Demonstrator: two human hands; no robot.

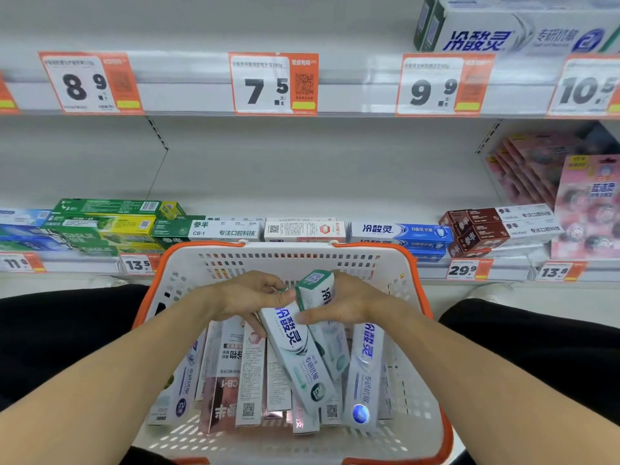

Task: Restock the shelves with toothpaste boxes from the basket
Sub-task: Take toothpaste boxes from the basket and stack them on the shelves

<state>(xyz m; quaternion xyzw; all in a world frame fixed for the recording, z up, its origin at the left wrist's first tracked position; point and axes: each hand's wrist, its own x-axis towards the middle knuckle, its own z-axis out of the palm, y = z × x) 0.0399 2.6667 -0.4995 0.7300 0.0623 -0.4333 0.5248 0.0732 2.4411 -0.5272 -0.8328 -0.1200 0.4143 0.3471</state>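
— How far had the restocking got when you looked?

— Barely begun, by my guess. The basket (412, 263) was full of boxes, standing packed from its left wall to its right. The middle shelf (302, 182) was mostly bare at the back, with only a low row of toothpaste (399, 231) along its front edge.

— And the hands?

— Both were down in the basket. The left hand (250, 295) was curled round the top of a white-and-green box (295, 347) that leaned up out of the pile. The right hand (349, 302) pinched a second box (317, 285) of the same kind, right against the first, its end sticking up near the far rim.

— So nothing in transit yet?

— No. Both boxes were inside the basket, neither clear of the rest.

— What about the top shelf?

— One big white box (516, 25) sat at its right end; the stretches behind the 8.9 tag (90, 82) and the 7.5 tag (273, 83) looked empty. Nearly everything was left to do, I'd say.
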